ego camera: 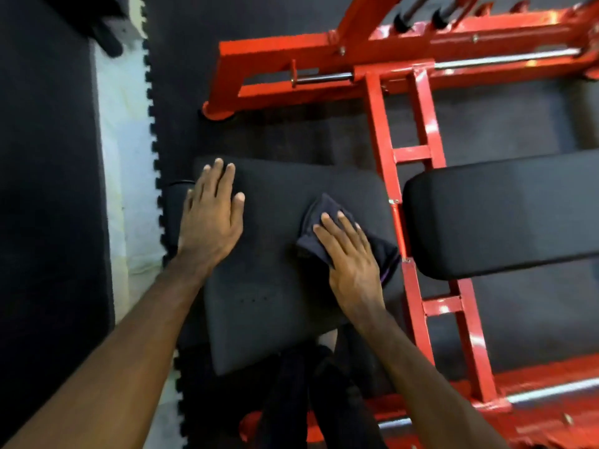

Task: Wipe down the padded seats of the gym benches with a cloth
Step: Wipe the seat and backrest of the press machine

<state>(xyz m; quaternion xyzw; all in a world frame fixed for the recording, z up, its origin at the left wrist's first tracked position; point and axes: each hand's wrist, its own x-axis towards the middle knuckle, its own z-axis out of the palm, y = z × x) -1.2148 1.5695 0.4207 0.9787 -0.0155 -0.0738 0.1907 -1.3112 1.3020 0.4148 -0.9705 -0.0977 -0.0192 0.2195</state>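
Observation:
A black padded seat (278,286) lies below me at the middle of the view. My left hand (212,218) rests flat on its far left corner, fingers straight. My right hand (348,257) presses a dark folded cloth (319,215) onto the right part of the seat, fingers spread over it. A second black pad (505,215), the backrest, lies to the right beyond a red frame rail.
The red steel bench frame (415,157) runs along the right and across the top, with chrome bars (505,58). Black rubber floor mats (48,189) with a jigsaw edge border a pale floor strip (124,157) on the left. My dark trouser legs (311,393) stand below the seat.

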